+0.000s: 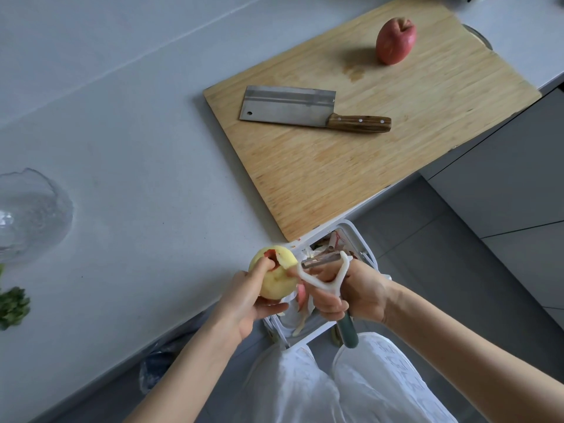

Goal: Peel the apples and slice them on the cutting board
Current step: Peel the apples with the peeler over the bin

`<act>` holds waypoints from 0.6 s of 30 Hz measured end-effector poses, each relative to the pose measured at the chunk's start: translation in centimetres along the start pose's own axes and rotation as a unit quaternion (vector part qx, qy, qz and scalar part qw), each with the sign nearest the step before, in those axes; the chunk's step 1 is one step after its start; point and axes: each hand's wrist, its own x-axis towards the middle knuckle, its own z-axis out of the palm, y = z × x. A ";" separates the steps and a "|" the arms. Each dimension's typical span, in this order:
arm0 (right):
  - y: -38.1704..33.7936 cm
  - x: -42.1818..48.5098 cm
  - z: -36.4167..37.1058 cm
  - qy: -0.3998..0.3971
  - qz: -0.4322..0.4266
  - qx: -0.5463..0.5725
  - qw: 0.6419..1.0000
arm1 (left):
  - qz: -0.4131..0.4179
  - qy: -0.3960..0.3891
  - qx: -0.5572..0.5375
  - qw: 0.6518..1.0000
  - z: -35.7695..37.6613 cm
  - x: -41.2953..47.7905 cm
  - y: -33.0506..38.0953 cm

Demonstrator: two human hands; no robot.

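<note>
My left hand (253,296) grips a mostly peeled, pale yellow apple (276,277) with a patch of red skin left near its top. My right hand (351,296) holds a white Y-shaped peeler (323,271) with a dark green handle, its blade right beside the apple. Both hands are over a white waste bin (360,239) below the counter edge. A whole red apple (395,41) stands on the wooden cutting board (335,178) at the far right. A steel cleaver (290,106) with a wooden handle lies flat on the board.
A clear glass bowl (30,215) sits at the left of the grey counter (137,148). Green leaves (12,306) lie at the left edge. The bin holds peels. Grey cabinet fronts (503,184) stand to the right, and a dark plastic bag (158,364) lies on the floor.
</note>
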 end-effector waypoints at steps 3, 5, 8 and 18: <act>0.0 -0.5 0.2 0.045 -0.041 -0.036 0.998 | -0.010 -0.001 0.008 1.000 -0.3 0.1 -0.2; 0.3 -0.7 1.2 0.095 -0.069 -0.148 0.982 | -0.006 0.006 0.024 1.000 -0.3 0.3 -0.3; 0.9 -0.2 2.4 0.100 -0.065 -0.241 0.963 | -0.003 0.008 0.057 0.998 0.0 0.3 -0.4; 0.0 -1.2 0.7 0.241 -0.062 -0.142 0.958 | -0.112 -0.107 -0.104 0.982 -0.6 -0.9 0.6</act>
